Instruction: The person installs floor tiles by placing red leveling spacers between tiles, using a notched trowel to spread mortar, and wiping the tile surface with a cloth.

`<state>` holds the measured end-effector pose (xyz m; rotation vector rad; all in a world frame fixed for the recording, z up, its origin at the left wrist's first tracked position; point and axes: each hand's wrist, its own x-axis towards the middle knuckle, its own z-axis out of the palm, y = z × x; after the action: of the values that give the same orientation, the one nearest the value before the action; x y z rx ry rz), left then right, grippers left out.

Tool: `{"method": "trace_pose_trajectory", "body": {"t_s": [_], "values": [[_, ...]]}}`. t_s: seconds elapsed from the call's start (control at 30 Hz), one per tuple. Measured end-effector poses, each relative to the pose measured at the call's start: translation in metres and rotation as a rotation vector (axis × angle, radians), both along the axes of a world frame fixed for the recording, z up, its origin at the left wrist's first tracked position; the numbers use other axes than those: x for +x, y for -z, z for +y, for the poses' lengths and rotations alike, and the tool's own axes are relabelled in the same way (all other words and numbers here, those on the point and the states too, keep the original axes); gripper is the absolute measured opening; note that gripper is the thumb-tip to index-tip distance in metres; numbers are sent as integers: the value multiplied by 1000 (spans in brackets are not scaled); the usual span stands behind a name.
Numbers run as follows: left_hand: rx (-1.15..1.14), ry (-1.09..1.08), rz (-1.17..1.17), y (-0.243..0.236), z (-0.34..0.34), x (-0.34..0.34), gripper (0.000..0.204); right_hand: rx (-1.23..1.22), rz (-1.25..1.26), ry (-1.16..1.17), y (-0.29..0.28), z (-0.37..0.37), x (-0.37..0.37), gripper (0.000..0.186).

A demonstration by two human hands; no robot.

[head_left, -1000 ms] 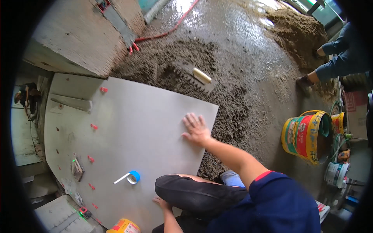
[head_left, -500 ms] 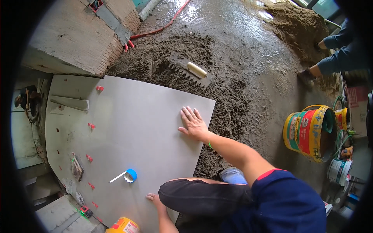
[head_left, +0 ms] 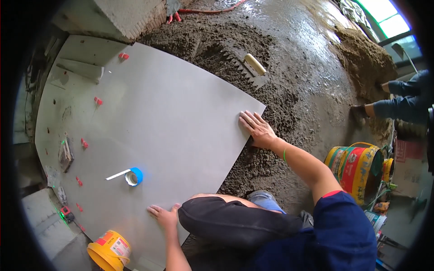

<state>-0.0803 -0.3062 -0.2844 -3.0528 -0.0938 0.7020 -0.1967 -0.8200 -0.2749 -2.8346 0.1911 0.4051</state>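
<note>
Tile [head_left: 158, 131], large and grey, lay flat on the mortar bed [head_left: 253, 58], its far edge beside already laid tiles set with red spacers [head_left: 97, 100]. Seating it well seemed to call for even downward pressure at opposite points, without sliding it. Right hand [head_left: 257, 129] rested open, fingers spread, on the tile's right corner; left hand [head_left: 163, 214] pressed flat on its near edge, just beside a blue tape roll [head_left: 134, 176].

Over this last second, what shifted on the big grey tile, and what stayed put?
The right hand slid from the tile's surface out to its right edge. The left hand stays flat at the near edge of the grey tile. The blue tape roll and notched trowel lie unmoved.
</note>
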Motion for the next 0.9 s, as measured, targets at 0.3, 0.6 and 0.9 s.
{"method": "trace_pose_trajectory", "body": {"t_s": [0.3, 0.6, 0.9], "values": [[-92, 77, 75, -22, -94, 13, 120, -227, -62, 132, 15, 4, -2, 84], [-294, 391, -57, -20, -247, -79, 113, -100, 275, -2, -44, -26, 8, 107], [-522, 491, -192, 3, -262, -123, 99, 76, -210, -141, 25, 31, -32, 95]]}}
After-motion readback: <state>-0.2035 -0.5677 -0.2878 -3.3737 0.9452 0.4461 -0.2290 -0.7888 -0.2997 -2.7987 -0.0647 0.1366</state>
